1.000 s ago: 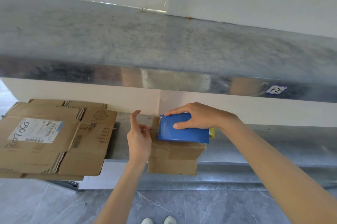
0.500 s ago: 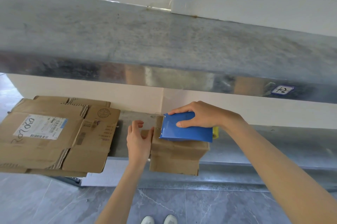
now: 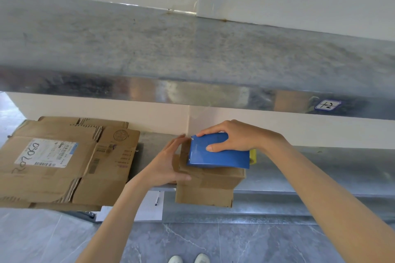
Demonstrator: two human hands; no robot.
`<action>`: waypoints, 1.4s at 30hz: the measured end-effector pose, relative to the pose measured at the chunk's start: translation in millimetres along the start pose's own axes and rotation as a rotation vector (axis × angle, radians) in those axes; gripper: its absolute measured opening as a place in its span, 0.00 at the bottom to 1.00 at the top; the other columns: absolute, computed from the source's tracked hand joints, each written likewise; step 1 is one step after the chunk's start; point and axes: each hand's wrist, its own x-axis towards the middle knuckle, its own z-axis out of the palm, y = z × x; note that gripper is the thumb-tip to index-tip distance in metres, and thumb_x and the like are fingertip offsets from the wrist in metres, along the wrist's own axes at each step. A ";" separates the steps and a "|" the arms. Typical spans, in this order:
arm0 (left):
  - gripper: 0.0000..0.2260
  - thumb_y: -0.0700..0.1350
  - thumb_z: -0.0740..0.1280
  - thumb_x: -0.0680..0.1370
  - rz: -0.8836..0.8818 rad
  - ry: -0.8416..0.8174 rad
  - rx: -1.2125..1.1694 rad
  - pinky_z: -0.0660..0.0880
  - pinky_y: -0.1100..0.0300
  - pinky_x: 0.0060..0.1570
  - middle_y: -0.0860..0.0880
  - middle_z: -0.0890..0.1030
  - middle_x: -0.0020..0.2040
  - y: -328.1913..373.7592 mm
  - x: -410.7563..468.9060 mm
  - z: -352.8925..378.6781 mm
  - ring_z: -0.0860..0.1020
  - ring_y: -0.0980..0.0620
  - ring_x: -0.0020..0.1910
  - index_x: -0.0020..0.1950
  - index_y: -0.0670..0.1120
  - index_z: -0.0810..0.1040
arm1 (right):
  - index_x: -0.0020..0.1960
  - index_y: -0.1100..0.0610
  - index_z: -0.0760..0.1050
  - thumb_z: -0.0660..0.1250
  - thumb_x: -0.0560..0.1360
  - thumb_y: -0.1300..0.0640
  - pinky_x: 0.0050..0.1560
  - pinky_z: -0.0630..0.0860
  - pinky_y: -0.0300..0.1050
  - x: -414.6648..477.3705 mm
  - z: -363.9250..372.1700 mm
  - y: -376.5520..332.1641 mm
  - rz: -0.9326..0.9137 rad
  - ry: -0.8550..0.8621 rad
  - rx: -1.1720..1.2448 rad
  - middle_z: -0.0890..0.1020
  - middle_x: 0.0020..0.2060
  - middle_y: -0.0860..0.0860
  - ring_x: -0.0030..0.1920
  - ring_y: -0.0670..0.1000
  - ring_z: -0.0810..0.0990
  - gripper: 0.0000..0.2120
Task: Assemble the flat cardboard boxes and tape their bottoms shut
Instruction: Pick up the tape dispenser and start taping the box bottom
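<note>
Overhanging the front edge of the lower metal shelf (image 3: 299,168), the small brown cardboard box (image 3: 205,190) sits between a stack of flattened boxes (image 3: 64,166) near its left and bare shelf to its right, with the upper shelf (image 3: 192,53) low overhead. The right hand (image 3: 237,136) clasps a blue tape dispenser (image 3: 218,155) lying on the box's top, while the left hand (image 3: 164,164) presses straight fingers against its left side.

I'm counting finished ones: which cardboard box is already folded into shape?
The small box under the blue tape dispenser is folded up; the larger boxes stacked to its left lie flat.
</note>
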 end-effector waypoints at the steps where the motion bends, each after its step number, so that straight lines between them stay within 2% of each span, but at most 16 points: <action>1: 0.47 0.48 0.83 0.64 -0.001 0.009 0.006 0.60 0.63 0.70 0.62 0.57 0.77 1.9 2.6 0.8 0.60 0.63 0.73 0.75 0.59 0.59 | 0.66 0.30 0.72 0.70 0.75 0.40 0.46 0.67 0.28 -0.4 0.4 0.1 -0.003 0.002 -0.002 0.74 0.56 0.25 0.53 0.26 0.72 0.20; 3: 0.48 0.50 0.84 0.62 0.013 0.023 -0.001 0.63 0.58 0.72 0.60 0.59 0.76 4.6 7.4 3.3 0.62 0.60 0.73 0.75 0.56 0.61 | 0.66 0.29 0.71 0.70 0.75 0.40 0.47 0.66 0.27 -2.1 1.4 0.4 -0.014 0.008 -0.010 0.71 0.54 0.22 0.52 0.24 0.70 0.20; 5: 0.48 0.49 0.85 0.60 0.036 0.041 -0.012 0.68 0.54 0.70 0.58 0.64 0.74 5.0 10.1 6.5 0.66 0.59 0.71 0.75 0.51 0.64 | 0.66 0.29 0.70 0.69 0.75 0.39 0.48 0.67 0.28 -4.4 2.5 1.1 -0.024 0.013 -0.021 0.72 0.57 0.25 0.54 0.29 0.72 0.21; 7: 0.49 0.50 0.85 0.58 0.055 0.043 -0.003 0.71 0.56 0.67 0.60 0.66 0.71 3.8 10.6 9.4 0.68 0.63 0.68 0.75 0.50 0.65 | 0.66 0.30 0.70 0.69 0.74 0.37 0.49 0.70 0.33 -7.5 4.0 2.7 -0.016 0.006 -0.034 0.74 0.59 0.29 0.55 0.37 0.74 0.21; 9: 0.51 0.53 0.86 0.55 0.061 0.035 0.035 0.71 0.61 0.65 0.62 0.66 0.69 2.4 8.8 13.2 0.68 0.66 0.65 0.74 0.52 0.65 | 0.65 0.30 0.70 0.71 0.73 0.37 0.50 0.74 0.37 -10.4 5.8 3.3 -0.005 -0.019 -0.049 0.74 0.59 0.31 0.55 0.40 0.76 0.22; 13: 0.48 0.53 0.85 0.56 0.086 0.116 0.093 0.74 0.58 0.61 0.59 0.68 0.66 -0.1 7.4 20.9 0.73 0.60 0.61 0.72 0.50 0.69 | 0.64 0.29 0.69 0.74 0.71 0.39 0.42 0.72 0.32 -14.2 7.2 1.2 -0.014 -0.060 -0.074 0.74 0.53 0.29 0.50 0.35 0.76 0.25; 18: 0.46 0.50 0.85 0.57 0.108 0.122 0.076 0.72 0.66 0.61 0.58 0.70 0.66 -3.2 9.0 18.3 0.72 0.64 0.61 0.71 0.48 0.71 | 0.64 0.26 0.66 0.72 0.72 0.38 0.39 0.71 0.32 -18.4 4.1 2.5 0.004 -0.090 -0.059 0.74 0.53 0.29 0.48 0.37 0.78 0.24; 22: 0.45 0.48 0.85 0.56 0.116 0.118 0.060 0.69 0.75 0.56 0.58 0.70 0.66 -2.5 10.5 16.2 0.71 0.65 0.62 0.71 0.51 0.71 | 0.64 0.23 0.64 0.71 0.73 0.37 0.44 0.75 0.35 -26.8 -1.6 7.6 0.012 -0.097 -0.037 0.75 0.56 0.31 0.49 0.38 0.78 0.25; 24: 0.45 0.47 0.86 0.56 0.125 0.128 0.042 0.71 0.75 0.52 0.59 0.70 0.67 -2.6 10.9 12.7 0.71 0.65 0.63 0.70 0.53 0.72 | 0.65 0.24 0.64 0.71 0.74 0.38 0.52 0.78 0.41 -33.7 -4.3 14.3 0.015 -0.088 -0.022 0.75 0.61 0.33 0.53 0.40 0.78 0.25; 26: 0.45 0.49 0.85 0.57 0.138 0.120 0.038 0.71 0.75 0.51 0.62 0.68 0.67 0.8 11.7 8.5 0.70 0.66 0.64 0.71 0.55 0.71 | 0.67 0.24 0.64 0.71 0.74 0.39 0.61 0.76 0.47 -40.2 -6.3 20.6 0.002 -0.076 0.000 0.73 0.66 0.35 0.60 0.43 0.76 0.26; 28: 0.45 0.49 0.85 0.57 0.141 0.111 0.045 0.71 0.76 0.51 0.63 0.67 0.67 2.3 14.1 4.4 0.69 0.67 0.64 0.71 0.58 0.70 | 0.67 0.25 0.64 0.71 0.74 0.40 0.66 0.73 0.48 -45.3 -9.8 25.6 -0.008 -0.057 0.017 0.71 0.68 0.34 0.64 0.43 0.74 0.26; 31: 0.46 0.48 0.85 0.56 0.129 0.130 0.038 0.69 0.78 0.52 0.60 0.67 0.68 -3.1 15.4 -5.6 0.68 0.67 0.65 0.72 0.59 0.69 | 0.68 0.26 0.66 0.72 0.74 0.42 0.67 0.72 0.48 -56.0 -19.2 37.8 0.003 -0.022 0.037 0.71 0.67 0.31 0.65 0.40 0.73 0.27; 35: 0.48 0.50 0.86 0.56 0.123 0.114 0.059 0.67 0.80 0.55 0.58 0.67 0.69 -12.8 17.0 -10.6 0.68 0.62 0.66 0.73 0.57 0.69 | 0.67 0.27 0.68 0.74 0.74 0.45 0.67 0.72 0.44 -72.5 -25.1 58.9 0.039 0.000 0.095 0.70 0.65 0.25 0.62 0.32 0.73 0.27; 39: 0.48 0.50 0.86 0.56 0.122 0.106 0.040 0.67 0.80 0.53 0.61 0.67 0.68 -16.3 21.4 -7.7 0.67 0.65 0.66 0.73 0.58 0.69 | 0.66 0.25 0.68 0.74 0.73 0.46 0.67 0.72 0.42 -80.2 -26.7 66.4 0.043 0.002 0.114 0.70 0.64 0.23 0.63 0.32 0.73 0.28; 42: 0.48 0.49 0.86 0.57 0.121 0.101 0.040 0.67 0.80 0.52 0.64 0.66 0.68 -18.5 22.8 -9.1 0.66 0.67 0.66 0.73 0.60 0.68 | 0.67 0.28 0.69 0.74 0.73 0.46 0.69 0.71 0.44 -85.7 -30.0 72.0 0.061 0.005 0.137 0.70 0.66 0.26 0.65 0.34 0.72 0.28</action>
